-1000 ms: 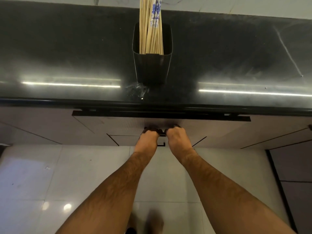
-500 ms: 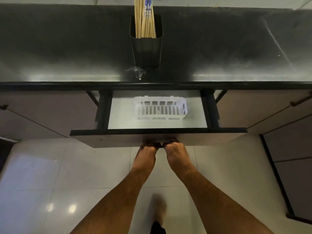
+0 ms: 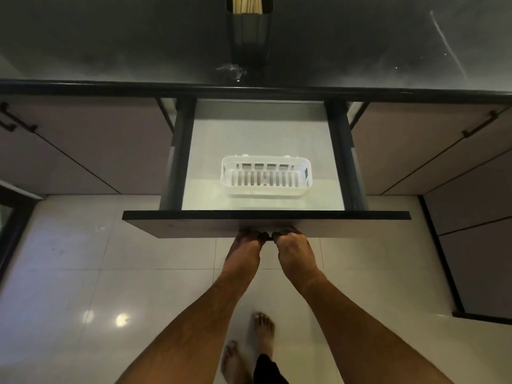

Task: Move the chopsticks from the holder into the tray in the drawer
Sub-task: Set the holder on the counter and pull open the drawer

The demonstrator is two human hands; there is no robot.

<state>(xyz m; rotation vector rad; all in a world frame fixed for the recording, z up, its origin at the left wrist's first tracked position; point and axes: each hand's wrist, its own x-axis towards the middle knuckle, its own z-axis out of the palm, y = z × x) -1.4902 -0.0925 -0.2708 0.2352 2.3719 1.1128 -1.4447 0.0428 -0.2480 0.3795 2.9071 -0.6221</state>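
Note:
Wooden chopsticks (image 3: 247, 3) stand in a dark rectangular holder (image 3: 249, 37) on the black countertop, at the top edge of the view. Below it the drawer (image 3: 266, 223) is pulled far out. A white slotted plastic tray (image 3: 266, 178) lies empty on the drawer's pale floor. My left hand (image 3: 245, 249) and my right hand (image 3: 295, 250) are side by side under the drawer front, both closed on its dark handle.
The black countertop edge (image 3: 110, 88) overhangs the drawer. Brown cabinet fronts with dark handles (image 3: 16, 123) (image 3: 479, 126) flank it. A small splash of water (image 3: 231, 72) lies in front of the holder. My bare feet (image 3: 263, 331) stand on glossy white floor tiles.
The drawer went from nearly closed to far open, pulled toward me by both hands. The white tray came into sight. The holder has shifted toward the top of the view.

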